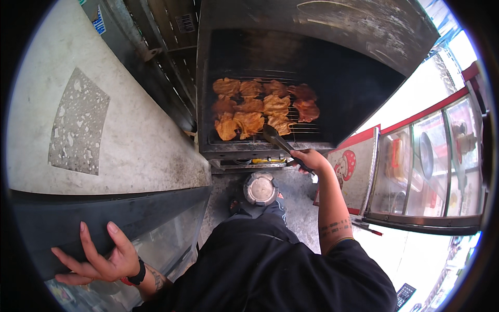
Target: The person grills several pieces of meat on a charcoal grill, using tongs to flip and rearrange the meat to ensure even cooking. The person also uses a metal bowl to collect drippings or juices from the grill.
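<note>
My right hand (311, 160) is closed around a pair of dark tongs (278, 139). The tips of the tongs reach over the front edge of the grill, close to a flat piece of browned meat (281, 124); whether they touch it I cannot tell. Several more meat pieces (249, 106) lie in rows on the wire grate (306, 129), and those at the right look redder. Off to the left, my left hand (101, 260) holds nothing, its fingers spread beside the dark edge of a cabinet.
The grill's raised metal hood (364, 31) hangs over the grate. A worn pale panel (132, 130) stands at the left. To the right is a glass-fronted case (431, 166) with red trim. A round lidded container (261, 188) sits on the floor before my legs.
</note>
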Tool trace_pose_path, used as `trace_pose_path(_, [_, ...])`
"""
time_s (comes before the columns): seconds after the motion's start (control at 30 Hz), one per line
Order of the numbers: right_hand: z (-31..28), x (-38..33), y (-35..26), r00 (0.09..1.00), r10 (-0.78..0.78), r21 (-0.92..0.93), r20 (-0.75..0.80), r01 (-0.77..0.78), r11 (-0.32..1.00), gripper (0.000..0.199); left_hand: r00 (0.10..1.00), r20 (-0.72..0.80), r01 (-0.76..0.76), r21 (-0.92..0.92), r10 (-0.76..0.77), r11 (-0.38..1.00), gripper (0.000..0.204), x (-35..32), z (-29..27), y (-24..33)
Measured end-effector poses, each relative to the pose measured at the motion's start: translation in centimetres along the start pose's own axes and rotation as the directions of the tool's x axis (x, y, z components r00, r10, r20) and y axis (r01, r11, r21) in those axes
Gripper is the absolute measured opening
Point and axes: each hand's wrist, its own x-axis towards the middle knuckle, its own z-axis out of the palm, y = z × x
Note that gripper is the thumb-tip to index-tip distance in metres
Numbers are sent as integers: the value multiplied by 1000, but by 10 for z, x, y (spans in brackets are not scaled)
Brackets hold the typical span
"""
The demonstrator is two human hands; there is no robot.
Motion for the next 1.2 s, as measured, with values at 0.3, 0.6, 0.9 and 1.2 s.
trace_pose_path(0.3, [16, 10, -1, 995, -94, 84, 38, 91, 992, 42, 1000, 21, 8, 9, -8, 1000, 40, 0, -2, 2])
trace_pose_path(0.6, [-1, -2, -8, 998, -56, -300, -5, 52, 953, 53, 1000, 14, -7, 11, 7, 1000, 41, -1, -2, 0])
trace_pose_path(0.9, [-27, 16, -75, 974, -187, -563, -125, 85, 822, 53, 999, -24, -23, 11, 23, 1000, 39, 5, 1, 2])
trace_pose_path(1.2, [-12, 90, -49, 997, -63, 15, 46, 63, 998, 48, 1000, -20, -14, 5, 14, 1000, 39, 4, 1, 2])
